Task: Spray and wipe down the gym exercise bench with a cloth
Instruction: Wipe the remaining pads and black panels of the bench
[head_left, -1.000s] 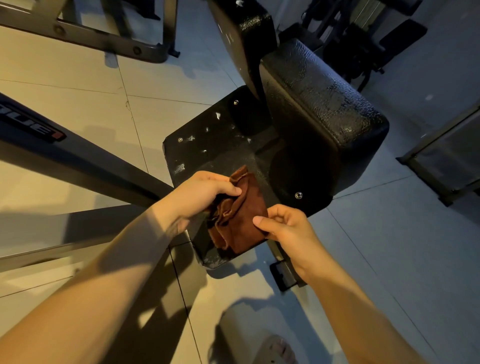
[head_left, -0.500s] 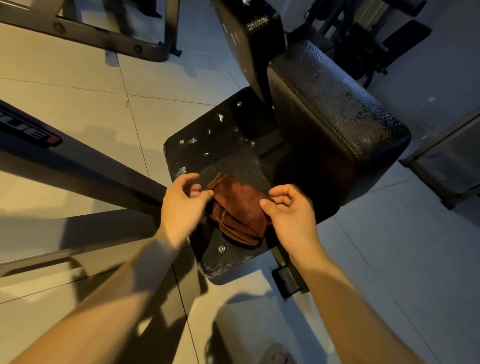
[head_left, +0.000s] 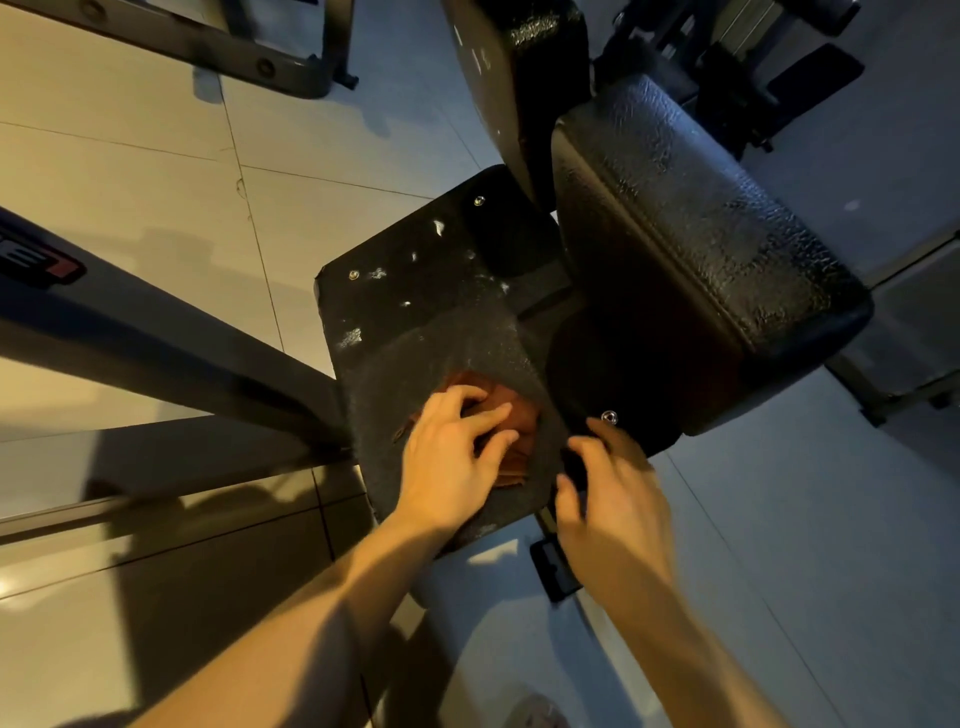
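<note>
on the flat black plate (head_left: 415, 291) of the bench (head_left: 701, 249), the left hand (head_left: 452, 457) is pressing spread fingers onto the brown cloth (head_left: 519, 415), likely beginning the wipe, the blurred right hand (head_left: 613, 483) hovering beside, loosely curled and empty, with firm sweeping strokes needed next.

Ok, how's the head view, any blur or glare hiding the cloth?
Head view: right hand motion-blurred; left hand sharper, covering most of the brown cloth; no glare there, only white specks on the black plate; warm dim light, arm shadows on the floor.
</note>
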